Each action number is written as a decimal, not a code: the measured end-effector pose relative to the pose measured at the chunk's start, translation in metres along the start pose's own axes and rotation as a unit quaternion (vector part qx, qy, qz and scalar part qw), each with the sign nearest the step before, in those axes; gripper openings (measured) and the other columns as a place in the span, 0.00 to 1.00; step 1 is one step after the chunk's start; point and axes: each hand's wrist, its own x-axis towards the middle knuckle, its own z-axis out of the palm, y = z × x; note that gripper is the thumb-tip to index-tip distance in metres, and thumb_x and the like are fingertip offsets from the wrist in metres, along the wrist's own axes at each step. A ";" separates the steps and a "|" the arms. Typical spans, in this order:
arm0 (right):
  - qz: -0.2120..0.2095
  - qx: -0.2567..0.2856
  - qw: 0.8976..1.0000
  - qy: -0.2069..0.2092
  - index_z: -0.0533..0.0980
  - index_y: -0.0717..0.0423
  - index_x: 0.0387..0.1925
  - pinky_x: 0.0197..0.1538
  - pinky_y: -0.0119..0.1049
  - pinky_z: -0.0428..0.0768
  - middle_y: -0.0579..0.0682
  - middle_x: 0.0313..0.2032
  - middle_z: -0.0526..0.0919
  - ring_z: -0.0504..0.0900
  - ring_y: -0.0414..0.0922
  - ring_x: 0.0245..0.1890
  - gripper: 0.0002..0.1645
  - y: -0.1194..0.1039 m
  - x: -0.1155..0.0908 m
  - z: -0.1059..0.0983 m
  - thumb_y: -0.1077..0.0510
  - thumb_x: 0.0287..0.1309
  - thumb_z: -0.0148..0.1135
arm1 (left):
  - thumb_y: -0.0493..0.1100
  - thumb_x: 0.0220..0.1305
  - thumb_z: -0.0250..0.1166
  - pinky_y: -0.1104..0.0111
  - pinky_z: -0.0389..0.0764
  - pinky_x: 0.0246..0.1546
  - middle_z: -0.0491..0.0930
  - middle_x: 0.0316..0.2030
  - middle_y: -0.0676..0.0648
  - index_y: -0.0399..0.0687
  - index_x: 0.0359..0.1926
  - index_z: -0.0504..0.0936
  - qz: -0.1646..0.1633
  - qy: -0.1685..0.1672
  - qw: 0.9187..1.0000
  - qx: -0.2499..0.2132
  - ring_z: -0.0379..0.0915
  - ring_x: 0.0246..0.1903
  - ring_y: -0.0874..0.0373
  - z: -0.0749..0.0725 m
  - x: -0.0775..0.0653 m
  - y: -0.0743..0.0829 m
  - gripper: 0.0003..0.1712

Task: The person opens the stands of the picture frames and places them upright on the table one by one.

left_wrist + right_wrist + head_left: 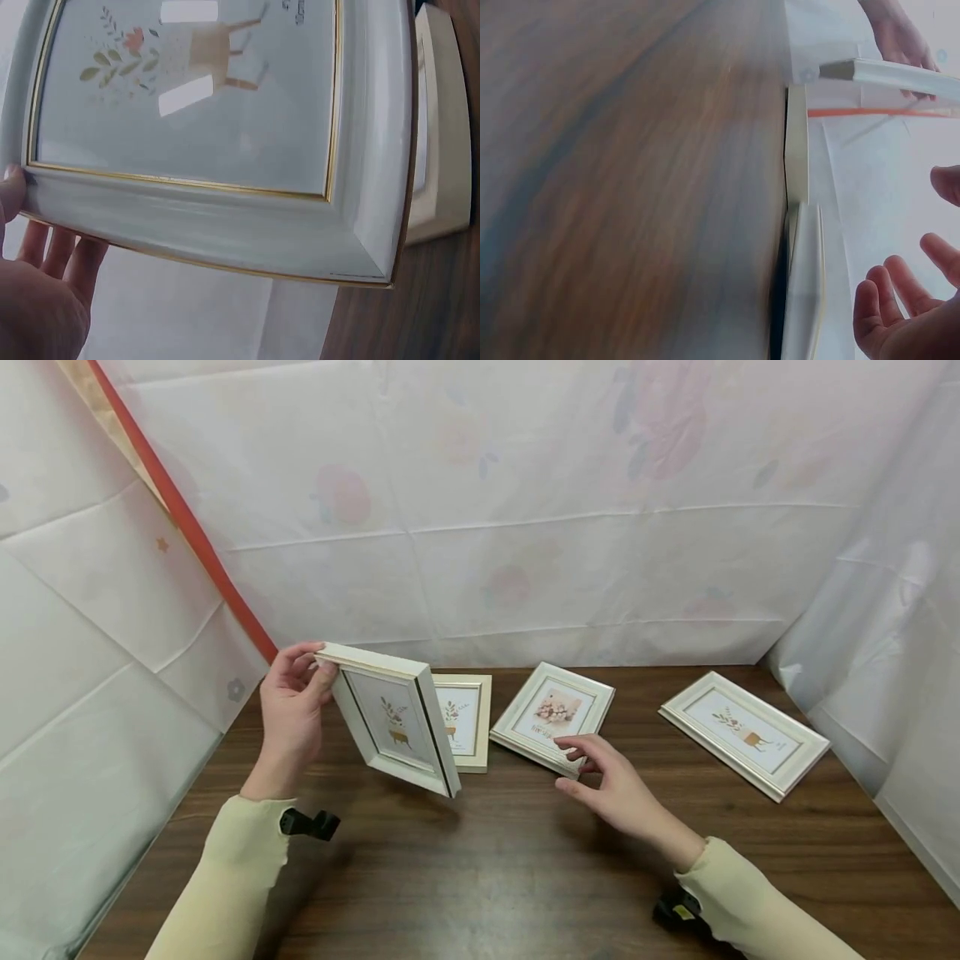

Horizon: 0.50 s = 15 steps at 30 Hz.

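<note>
In the head view, my left hand [294, 714] pinches a white picture frame [392, 731] by its upper left corner, thumb on the front. The frame is held up and tilted, its plant picture facing me. In the left wrist view, gold lines edge the frame [202, 187], with the fingers behind its border. My right hand [617, 787] hovers with loosely bent fingers over the near edge of a second white frame [555, 710] with a flower picture. Nothing is between the fingers of the right hand [907, 304] in the right wrist view.
A cream frame [480, 727] lies flat behind the held one, which partly covers it. Another white frame [750, 735] lies at an angle on the right of the brown wooden table [480, 877]. Patterned white cloth [480, 527] encloses the back and sides.
</note>
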 end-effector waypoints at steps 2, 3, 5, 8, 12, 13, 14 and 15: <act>0.004 -0.007 1.000 0.005 0.75 0.54 0.59 0.47 0.50 0.82 0.57 0.53 0.79 0.80 0.52 0.49 0.28 0.002 -0.003 -0.006 0.62 0.56 0.73 | 0.33 0.64 0.67 0.76 0.72 0.27 0.80 0.45 0.44 0.40 0.52 0.80 -0.003 0.015 1.000 0.004 0.72 0.35 0.60 -0.007 0.001 0.003 0.15; 0.005 -0.010 1.000 0.007 0.75 0.54 0.59 0.47 0.49 0.82 0.57 0.53 0.79 0.80 0.53 0.49 0.28 0.004 -0.004 -0.009 0.62 0.57 0.73 | 0.33 0.63 0.68 0.76 0.73 0.27 0.80 0.44 0.44 0.40 0.52 0.81 -0.005 0.024 1.000 0.004 0.72 0.35 0.60 -0.011 0.001 0.005 0.16; 0.010 -0.016 1.000 0.013 0.75 0.56 0.59 0.47 0.48 0.82 0.57 0.52 0.79 0.80 0.54 0.49 0.28 0.007 -0.007 -0.015 0.62 0.57 0.72 | 0.32 0.62 0.69 0.76 0.72 0.26 0.80 0.43 0.44 0.39 0.52 0.81 -0.004 0.040 0.999 0.001 0.71 0.34 0.60 -0.018 0.002 0.006 0.16; 0.017 -0.025 0.999 0.021 0.75 0.58 0.59 0.47 0.47 0.82 0.58 0.52 0.79 0.79 0.55 0.49 0.28 0.012 -0.010 -0.024 0.64 0.57 0.72 | 0.31 0.61 0.70 0.77 0.71 0.25 0.80 0.42 0.45 0.38 0.52 0.81 0.001 0.063 0.998 -0.004 0.71 0.33 0.61 -0.029 0.004 0.009 0.17; 0.033 -0.040 0.998 0.025 0.74 0.60 0.60 0.47 0.46 0.81 0.58 0.53 0.79 0.79 0.55 0.50 0.29 0.021 -0.015 -0.033 0.66 0.56 0.71 | 0.29 0.59 0.70 0.77 0.70 0.24 0.80 0.42 0.44 0.37 0.51 0.81 0.006 0.090 0.996 -0.016 0.72 0.33 0.61 -0.043 0.007 0.010 0.19; 0.036 -0.045 0.998 0.025 0.74 0.60 0.60 0.47 0.45 0.81 0.58 0.53 0.79 0.79 0.54 0.50 0.29 0.023 -0.017 -0.035 0.65 0.57 0.71 | 0.29 0.58 0.71 0.78 0.70 0.24 0.80 0.42 0.44 0.37 0.51 0.81 0.005 0.097 0.995 -0.019 0.73 0.33 0.61 -0.046 0.008 0.010 0.19; 0.038 -0.050 0.998 0.025 0.74 0.60 0.60 0.47 0.45 0.81 0.57 0.54 0.79 0.79 0.54 0.50 0.29 0.025 -0.018 -0.037 0.65 0.57 0.71 | 0.29 0.58 0.71 0.78 0.70 0.24 0.80 0.42 0.44 0.37 0.51 0.81 0.004 0.103 0.994 -0.018 0.73 0.33 0.61 -0.049 0.008 0.010 0.19; 0.040 -0.054 0.997 0.025 0.74 0.60 0.60 0.47 0.45 0.81 0.57 0.54 0.79 0.79 0.54 0.50 0.28 0.026 -0.019 -0.038 0.64 0.57 0.71 | 0.29 0.58 0.71 0.78 0.70 0.24 0.80 0.42 0.44 0.37 0.51 0.81 0.003 0.109 0.994 -0.016 0.73 0.33 0.61 -0.052 0.009 0.011 0.19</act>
